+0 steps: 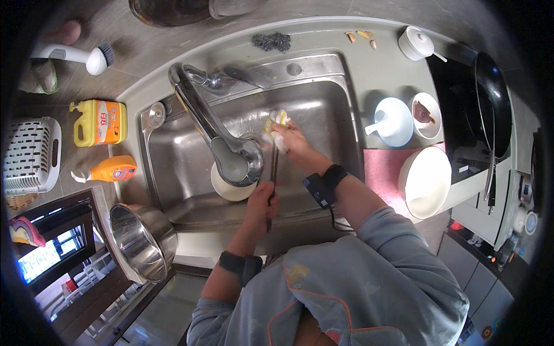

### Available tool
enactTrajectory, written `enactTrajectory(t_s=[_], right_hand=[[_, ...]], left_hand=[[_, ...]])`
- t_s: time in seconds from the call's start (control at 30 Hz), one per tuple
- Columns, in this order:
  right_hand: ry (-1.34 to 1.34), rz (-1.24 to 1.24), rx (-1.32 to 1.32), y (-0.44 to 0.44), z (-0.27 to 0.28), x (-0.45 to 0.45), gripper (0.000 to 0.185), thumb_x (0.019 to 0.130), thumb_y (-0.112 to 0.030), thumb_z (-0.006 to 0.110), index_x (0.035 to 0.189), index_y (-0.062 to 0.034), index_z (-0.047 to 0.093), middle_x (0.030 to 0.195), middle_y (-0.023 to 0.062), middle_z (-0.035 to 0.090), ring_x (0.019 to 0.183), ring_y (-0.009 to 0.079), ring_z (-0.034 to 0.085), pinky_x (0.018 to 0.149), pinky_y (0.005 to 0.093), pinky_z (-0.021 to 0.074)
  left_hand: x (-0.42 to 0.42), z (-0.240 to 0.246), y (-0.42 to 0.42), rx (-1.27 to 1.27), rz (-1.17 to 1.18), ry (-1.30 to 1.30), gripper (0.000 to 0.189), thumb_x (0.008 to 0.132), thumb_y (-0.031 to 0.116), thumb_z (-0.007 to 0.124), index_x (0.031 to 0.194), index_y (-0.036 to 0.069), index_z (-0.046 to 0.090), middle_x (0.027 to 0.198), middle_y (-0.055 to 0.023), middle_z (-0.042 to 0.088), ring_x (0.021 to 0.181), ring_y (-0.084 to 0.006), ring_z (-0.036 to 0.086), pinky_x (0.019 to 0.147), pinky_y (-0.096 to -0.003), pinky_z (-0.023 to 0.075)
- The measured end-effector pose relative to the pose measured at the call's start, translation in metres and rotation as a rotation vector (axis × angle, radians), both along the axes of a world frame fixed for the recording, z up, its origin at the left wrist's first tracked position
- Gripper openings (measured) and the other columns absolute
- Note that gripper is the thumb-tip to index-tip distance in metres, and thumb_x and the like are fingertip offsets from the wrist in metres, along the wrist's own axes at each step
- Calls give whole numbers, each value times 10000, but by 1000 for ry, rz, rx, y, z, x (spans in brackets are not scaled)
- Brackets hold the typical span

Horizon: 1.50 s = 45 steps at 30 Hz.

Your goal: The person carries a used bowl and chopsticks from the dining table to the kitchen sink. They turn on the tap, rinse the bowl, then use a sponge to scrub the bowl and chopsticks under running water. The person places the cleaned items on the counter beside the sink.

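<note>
Over the stainless steel sink (320,129), my left hand (262,203) grips the lower part of a dark, slender utensil (274,166), whose kind I cannot tell. My right hand (294,140) presses a soapy white and yellow cloth or sponge (277,125) around the utensil's far end. A chrome faucet (212,125) arches over the sink just left of my hands. Beneath the faucet head lies a pale bowl (229,188), partly hidden by it.
Left stand a yellow detergent jug (104,123), an orange spray bottle (114,168) and a steel bowl (143,242). Right are a white spoon in a blue-rimmed bowl (400,116), a bowl with dark food (426,129), a large white bowl (426,181) on a pink cloth (381,173), and a black wok (497,104).
</note>
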State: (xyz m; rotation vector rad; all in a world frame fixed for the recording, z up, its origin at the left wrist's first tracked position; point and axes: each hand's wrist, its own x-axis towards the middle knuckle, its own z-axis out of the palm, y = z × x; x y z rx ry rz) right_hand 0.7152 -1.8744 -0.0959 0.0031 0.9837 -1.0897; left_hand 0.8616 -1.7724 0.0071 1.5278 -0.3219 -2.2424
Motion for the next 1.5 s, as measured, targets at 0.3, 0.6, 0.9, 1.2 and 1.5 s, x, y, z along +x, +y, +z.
enactTrajectory(t_s=[0.3,0.6,0.9,1.2,1.5], right_hand=[[-30,203,-119,59,10,30,320,870,-180,581,1123,-14,479,1000,124,576,902,240,595,672,400,568],[-90,2,105,17,-14,16,300,879,-233,588,1108,-49,530,1001,94,602,925,199,601,726,340,503],[80,239,-58,54,33,28,255,852,-211,615,1029,-35,561,910,52,613,782,148,598,642,313,499],[294,-138,99,1,-27,-9,350,863,-304,601,1047,-12,543,911,97,605,753,177,609,612,304,514],[-37,-17,77,86,-22,-42,333,899,-248,535,1134,-20,478,1003,100,583,849,188,609,668,301,521]], left_hand=[[-7,-17,-20,-133,26,-201,209,913,289,499,800,114,496,563,49,384,429,-46,311,368,-210,226],[-1,-12,-10,-99,11,-124,191,944,255,446,887,79,496,609,35,406,455,-52,316,392,-202,230],[-5,-17,-20,-24,-26,-165,185,918,242,473,778,122,452,603,47,388,463,-59,326,392,-213,243],[7,-9,1,-130,-231,-266,200,927,274,474,798,124,499,588,62,395,462,-43,356,393,-210,269],[-29,-12,-81,-646,29,-48,297,961,292,431,1067,29,517,771,-2,501,688,-91,444,672,-245,381]])
